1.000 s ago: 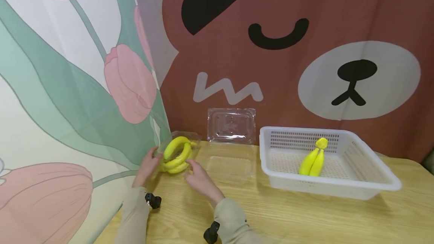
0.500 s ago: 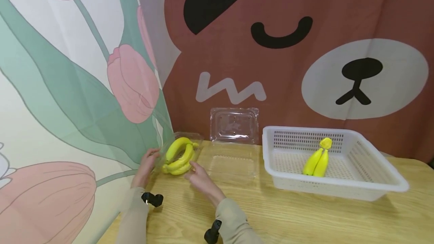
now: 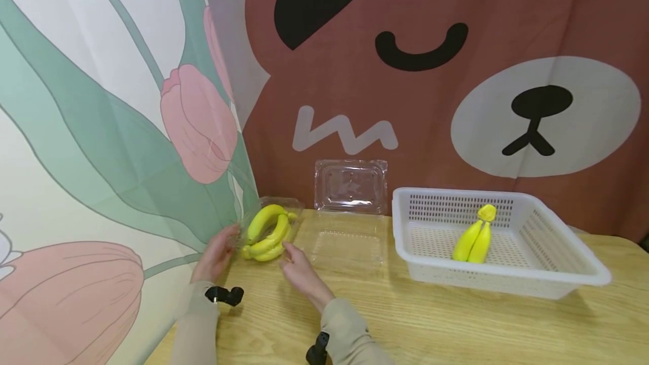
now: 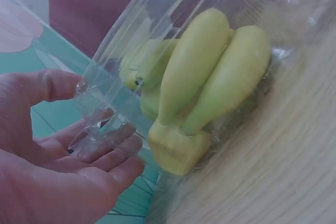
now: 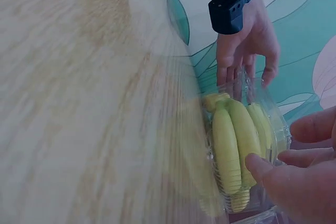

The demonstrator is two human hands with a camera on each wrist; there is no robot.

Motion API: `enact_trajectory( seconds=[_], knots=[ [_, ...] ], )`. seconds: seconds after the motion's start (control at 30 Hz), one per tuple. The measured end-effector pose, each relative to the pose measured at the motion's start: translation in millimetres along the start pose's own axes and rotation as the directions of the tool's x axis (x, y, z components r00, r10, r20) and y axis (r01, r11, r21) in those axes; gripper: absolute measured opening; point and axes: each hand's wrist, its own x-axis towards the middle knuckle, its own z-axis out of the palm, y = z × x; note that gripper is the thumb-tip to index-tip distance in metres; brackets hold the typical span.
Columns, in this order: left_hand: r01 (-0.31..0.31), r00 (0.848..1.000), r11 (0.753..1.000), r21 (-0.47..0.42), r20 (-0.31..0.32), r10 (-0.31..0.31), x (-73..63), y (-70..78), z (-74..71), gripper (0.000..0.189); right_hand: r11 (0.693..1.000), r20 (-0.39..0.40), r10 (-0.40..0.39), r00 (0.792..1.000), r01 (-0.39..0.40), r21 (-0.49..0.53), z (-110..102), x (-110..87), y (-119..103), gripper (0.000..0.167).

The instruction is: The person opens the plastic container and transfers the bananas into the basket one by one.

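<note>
Bananas (image 3: 276,235) sit in a box (image 3: 291,203), a bunch (image 3: 480,244) seems left in the basket (image 3: 431,270); left hand (image 3: 215,255) and right hand (image 3: 301,275) have fingers spread.

My left sleeve (image 3: 195,325) and right sleeve (image 3: 350,328) are plain beige, long, reaching the wrists; creasing noted on the right. Left wrist camera (image 5: 231,13): black, angular casing, small marks. Right wrist camera (image 3: 318,348): black, compact. Left grip (image 3: 214,255) and right grip (image 3: 301,272): bare.

Head cam bright w/ soft shadows; L/R wrist cams dimmer, bluish, glare on clear box (image 4: 134,30).
</note>
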Motion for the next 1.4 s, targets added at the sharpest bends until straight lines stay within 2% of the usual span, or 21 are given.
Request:
enact_trajectory(
  seconds=[0.07, 0.17, 0.33, 0.4, 0.5, 0.57, 0.67, 0.93, 1.1, 1.27, 1.4],
  knots=[
    [0.012, 1.0, 0.999, -0.035, 0.006, -0.012, -1.3, 2.0, -1.9, 0.014, 1.0, -0.004, 0.002, 1.0, -0.002, -0.015, 0.7, -0.5, -0.2, 0.06],
    [0.027, 1.0, 0.998, -0.057, 0.016, -0.026, -2.7, 4.6, -3.3, 0.017, 0.999, -0.005, 0.009, 1.0, -0.009, -0.035, 1.1, -1.3, -0.8, 0.06],
    [0.049, 0.999, 0.998, -0.025, 0.019, -0.048, -4.3, 6.6, -3.3, 0.013, 0.998, -0.023, 0.003, 1.0, -0.005, -0.069, 0.8, -1.1, -0.3, 0.06],
    [0.056, 0.998, 0.998, -0.002, 0.021, -0.055, -4.4, 6.7, -3.2, 0.021, 0.997, -0.036, -0.007, 0.999, 0.004, -0.081, 0.5, -0.5, 0.9, 0.058],
    [0.051, 0.998, 0.998, 0.04, 0.041, -0.053, -4.2, 6.9, -2.2, 0.043, 0.996, -0.053, -0.025, 0.998, 0.02, -0.089, -0.5, 0.4, 1.9, 0.057],
    [0.043, 0.997, 0.997, 0.063, 0.062, -0.047, -4.3, 7.1, -1.9, 0.053, 0.996, -0.056, -0.031, 0.998, 0.026, -0.084, -1.2, 0.9, 2.0, 0.057],
    [0.041, 0.996, 0.997, 0.062, 0.073, -0.046, -5.5, 8.0, -1.2, 0.057, 0.997, -0.059, -0.029, 0.998, 0.025, -0.074, -1.9, 1.3, 1.7, 0.058],
    [0.028, 0.994, 0.997, 0.076, 0.105, -0.035, -9.8, 13.6, -0.5, 0.058, 0.997, -0.111, -0.07, 0.991, 0.067, -0.026, -6.6, 3.5, -1.8, 0.056],
    [0.014, 0.995, 0.997, 0.073, 0.093, -0.021, -11.1, 20.9, 4.9, 0.055, 0.995, -0.145, -0.096, 0.985, 0.097, 0.0, -9.5, 5.4, -3.6, 0.056],
    [0.004, 0.993, 0.993, 0.119, 0.116, -0.018, -14.0, 29.6, 13.1, 0.059, 0.992, -0.168, -0.111, 0.979, 0.119, 0.035, -11.3, 6.3, -5.5, 0.056],
    [0.002, 0.992, 0.993, 0.12, 0.129, -0.018, -16.4, 34.9, 16.7, 0.058, 0.989, -0.184, -0.119, 0.976, 0.132, 0.063, -12.4, 6.5, -7.2, 0.056]
  ],
)
